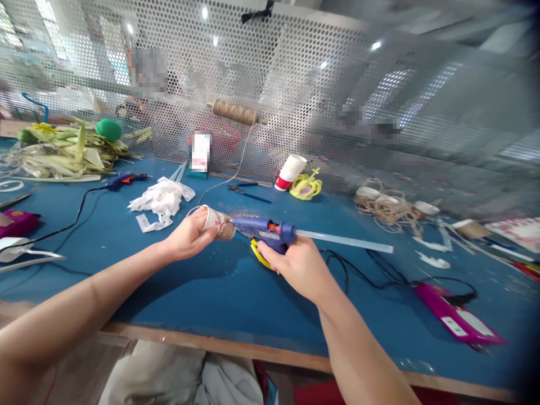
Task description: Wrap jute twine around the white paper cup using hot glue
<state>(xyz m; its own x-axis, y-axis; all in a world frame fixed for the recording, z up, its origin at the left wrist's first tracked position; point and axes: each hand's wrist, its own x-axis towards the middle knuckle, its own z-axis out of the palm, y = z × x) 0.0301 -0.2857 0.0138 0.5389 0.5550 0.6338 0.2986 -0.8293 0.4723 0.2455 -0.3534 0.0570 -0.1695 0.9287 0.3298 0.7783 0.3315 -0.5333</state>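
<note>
My left hand point(192, 235) is wrapped round a paper cup point(214, 218), tipped on its side with its mouth toward my palm. Brown twine winds round the cup's other end. In my right hand point(297, 264) is a blue glue gun point(257, 226), its nozzle right at the twine-wound end; whether it touches is hard to tell. A long clear glue stick point(343, 241) sticks out of the gun's back. Partly hidden under the gun is something with a yellow handle point(260, 255). From a twine spool point(234, 112) on the perforated screen, a strand runs down toward the cup.
Behind my hands lie crumpled white plastic point(162, 201), pliers point(251, 192), stacked paper cups point(291, 171) and a yellow crown-like piece point(306, 186). A second glue gun point(126, 179) and husks point(71, 149) are left. Loose twine point(390, 211) and a magenta power strip point(458, 315) with cords lie right.
</note>
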